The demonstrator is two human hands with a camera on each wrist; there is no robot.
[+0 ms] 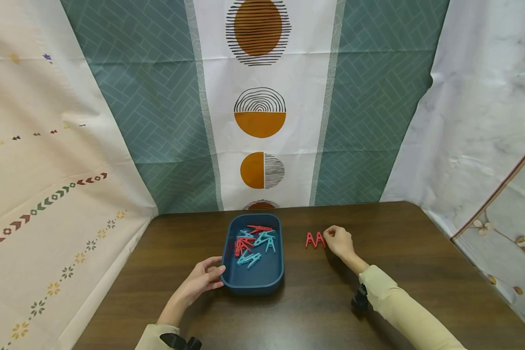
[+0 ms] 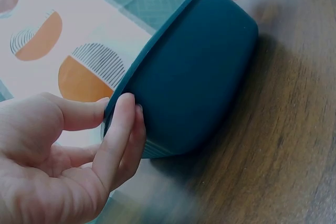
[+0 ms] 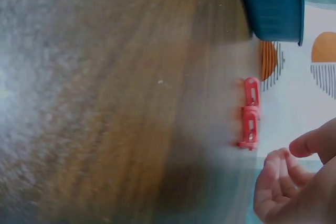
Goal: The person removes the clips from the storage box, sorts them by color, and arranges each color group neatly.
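A dark blue plastic bin [image 1: 253, 279] stands on the table with several red clothespins [image 1: 243, 244] and light-blue clothespins [image 1: 264, 237] lying inside. At its left side my left hand [image 1: 202, 278] grips the rim, thumb at the edge and fingers against the outer wall [image 2: 184, 72]. To the right of the bin, two red clothespins [image 1: 315, 240] stand side by side on the table, legs down. My right hand [image 1: 339, 240] is just right of them, its fingers loosely bent. In the right wrist view the thumb [image 3: 310, 142] is apart from the fingertips, with nothing between them.
The brown wooden table [image 1: 315, 311] reaches back to a green and white patterned cloth [image 1: 269, 194] hanging behind it. Light cloths hang on the left [image 1: 61, 194] and right [image 1: 472, 146]. Each wrist wears a black strap-on device [image 1: 360, 299].
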